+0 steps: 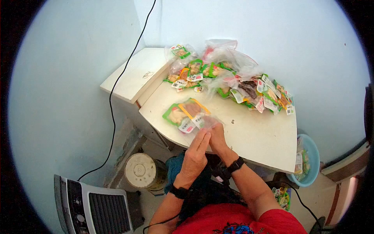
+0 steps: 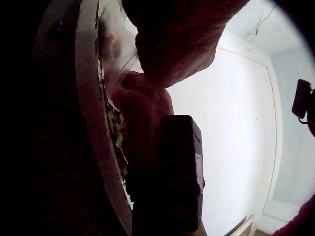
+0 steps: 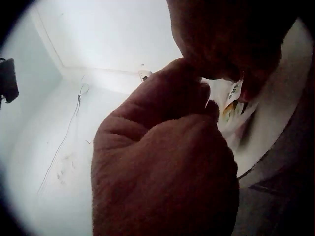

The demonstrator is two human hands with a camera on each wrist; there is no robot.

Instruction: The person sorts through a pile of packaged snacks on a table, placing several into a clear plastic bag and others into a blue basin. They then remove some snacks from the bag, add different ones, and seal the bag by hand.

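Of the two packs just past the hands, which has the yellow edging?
The yellow-edged pack is the right one in the head view, with brown contents; the green-edged pack beside it holds pale pieces.

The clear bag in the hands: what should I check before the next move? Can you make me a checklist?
1. Both hands at the bag: ok, left hand and right hand meet at the clear bag.
2. Bag's mouth closed: cannot tell, fingers hide it.
3. Green-edged packet and yellow-edged packet not overlapping: not ok, they overlap.
4. Those two over the table: ok.
5. Big pile apart from them: ok.
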